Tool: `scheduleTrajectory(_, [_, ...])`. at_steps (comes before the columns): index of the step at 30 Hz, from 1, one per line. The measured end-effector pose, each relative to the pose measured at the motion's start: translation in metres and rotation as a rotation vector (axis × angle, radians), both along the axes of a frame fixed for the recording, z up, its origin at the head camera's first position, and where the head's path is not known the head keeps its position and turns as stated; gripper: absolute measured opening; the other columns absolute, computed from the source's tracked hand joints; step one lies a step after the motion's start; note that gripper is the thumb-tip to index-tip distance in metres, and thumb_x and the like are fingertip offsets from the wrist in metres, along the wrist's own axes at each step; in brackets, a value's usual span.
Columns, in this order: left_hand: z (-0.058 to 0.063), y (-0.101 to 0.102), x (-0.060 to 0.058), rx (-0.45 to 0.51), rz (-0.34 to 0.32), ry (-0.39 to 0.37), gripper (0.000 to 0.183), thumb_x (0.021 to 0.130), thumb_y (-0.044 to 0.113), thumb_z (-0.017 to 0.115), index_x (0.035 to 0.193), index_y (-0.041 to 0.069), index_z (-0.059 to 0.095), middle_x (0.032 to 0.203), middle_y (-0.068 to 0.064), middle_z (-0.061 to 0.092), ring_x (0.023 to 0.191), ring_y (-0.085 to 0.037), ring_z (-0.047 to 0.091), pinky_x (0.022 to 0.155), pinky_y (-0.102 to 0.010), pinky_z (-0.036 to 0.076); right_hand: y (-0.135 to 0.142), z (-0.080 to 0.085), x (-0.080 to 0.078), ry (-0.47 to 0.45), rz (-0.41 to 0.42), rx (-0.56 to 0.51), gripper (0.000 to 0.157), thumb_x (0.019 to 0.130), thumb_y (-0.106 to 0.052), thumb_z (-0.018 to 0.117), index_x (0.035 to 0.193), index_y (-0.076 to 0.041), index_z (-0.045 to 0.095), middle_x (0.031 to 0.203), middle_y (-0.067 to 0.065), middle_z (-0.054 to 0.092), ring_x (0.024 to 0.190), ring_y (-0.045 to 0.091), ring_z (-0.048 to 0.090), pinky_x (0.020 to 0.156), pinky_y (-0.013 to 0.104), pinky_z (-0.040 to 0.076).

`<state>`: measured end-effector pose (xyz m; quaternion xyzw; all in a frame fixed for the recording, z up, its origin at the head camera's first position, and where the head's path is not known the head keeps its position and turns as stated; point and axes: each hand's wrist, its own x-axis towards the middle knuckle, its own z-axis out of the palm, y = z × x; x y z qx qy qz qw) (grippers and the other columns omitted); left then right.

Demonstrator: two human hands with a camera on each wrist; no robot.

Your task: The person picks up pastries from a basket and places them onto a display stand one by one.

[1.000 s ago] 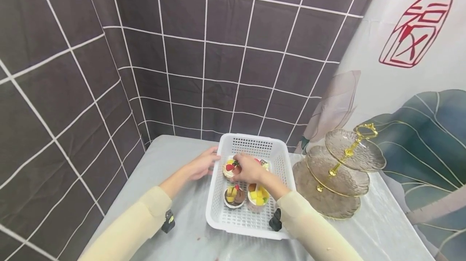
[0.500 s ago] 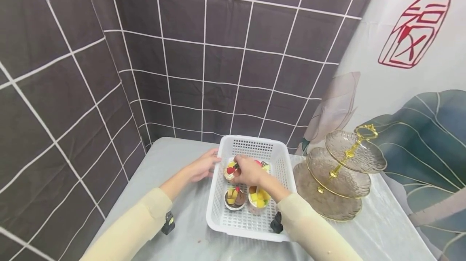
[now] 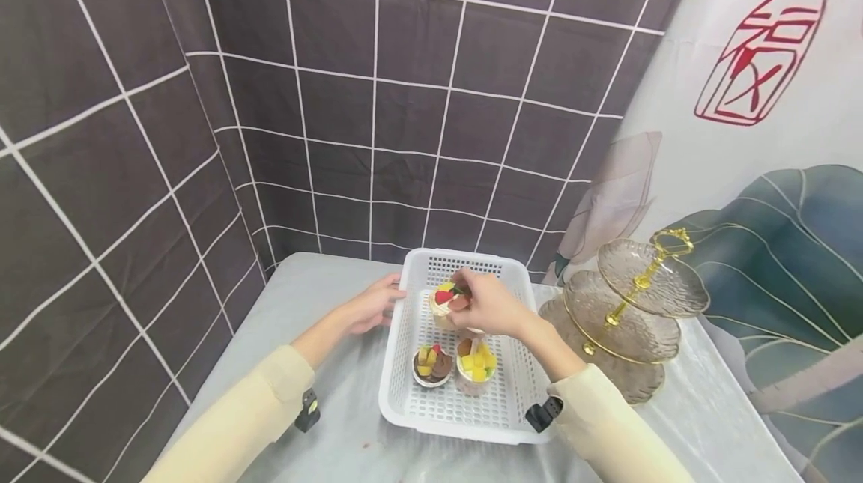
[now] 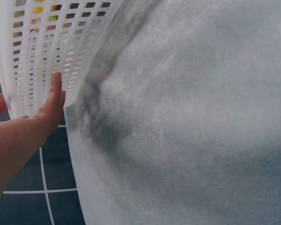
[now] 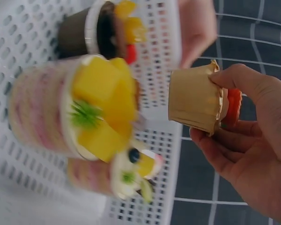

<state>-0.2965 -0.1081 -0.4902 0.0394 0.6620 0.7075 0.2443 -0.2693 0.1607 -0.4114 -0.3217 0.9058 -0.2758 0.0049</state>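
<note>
My right hand (image 3: 495, 303) pinches a cupcake (image 3: 441, 303) between thumb and fingers, over the white plastic basket (image 3: 387, 386). In the right wrist view, the cupcake's gold paper cup (image 5: 192, 98) shows, with a red topping partly behind the fingers. Straight fingers of my left hand (image 3: 373, 305) touch the basket's left side; the left wrist view has them against the outer wall. Inside the basket are a chocolate cupcake (image 3: 432, 365) and a mango-topped dessert cup (image 3: 476, 365). Another dessert cup (image 5: 126, 176) with a blueberry is mostly hidden behind my right hand in the head view.
A three-tier cake stand (image 3: 620, 318) with smoky glass plates and a gold handle stands right of the basket. Pale cloth covers the table (image 3: 323, 393). Dark gridded curtains (image 3: 404, 108) hang behind and to the left; a printed white curtain (image 3: 775, 168) hangs at right.
My right hand has lifted the cupcake from its place at the basket's left side and shifted it slightly up and right. My left hand stays at the basket's left rim.
</note>
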Motion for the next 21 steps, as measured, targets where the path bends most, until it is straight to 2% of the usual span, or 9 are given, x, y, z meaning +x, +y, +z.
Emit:
scheduleTrajectory(5, [-0.001,-0.002,-0.001,0.002,-0.007,-0.004,0.057,0.110,0.011,0.043,0.164,0.006,0.027,0.157,-0.027,0.042,0.141,-0.049,0.048,0.105,-0.059,0.054,0.021,0.026,0.016,0.046,-0.027,-0.038,0.050,0.083,-0.020,0.086,0.124,0.000,0.065,0.112,0.007,0.075,0.099,0.019,0.074,0.088,0.038,0.063])
scheduleTrajectory(9, [-0.003,-0.003,-0.003,-0.004,-0.013,-0.003,0.054,0.110,0.011,0.044,0.163,0.006,0.031,0.155,-0.026,0.045,0.138,-0.048,0.051,0.103,-0.059,0.055,0.046,0.041,0.029,0.113,-0.085,-0.048,0.052,0.084,-0.020,0.087,0.128,-0.002,0.065,0.118,0.009,0.075,0.104,0.023,0.074,0.091,0.046,0.062])
scheduleTrajectory(18, [-0.001,-0.004,-0.005,0.020,-0.030,-0.023,0.055,0.110,0.011,0.045,0.163,0.006,0.030,0.156,-0.027,0.044,0.141,-0.048,0.049,0.105,-0.058,0.054,0.108,0.057,0.056,0.260,-0.222,-0.031,0.051,0.081,-0.015,0.089,0.125,-0.004,0.066,0.113,0.010,0.076,0.098,0.025,0.076,0.084,0.050,0.061])
scheduleTrajectory(21, [0.000,-0.004,-0.006,0.020,-0.040,-0.020,0.057,0.110,0.010,0.045,0.163,0.005,0.027,0.156,-0.028,0.043,0.141,-0.049,0.048,0.106,-0.059,0.053,0.129,0.065,0.064,0.307,-0.284,-0.028,0.050,0.080,-0.014,0.089,0.124,-0.007,0.067,0.112,0.008,0.077,0.098,0.027,0.077,0.083,0.044,0.060])
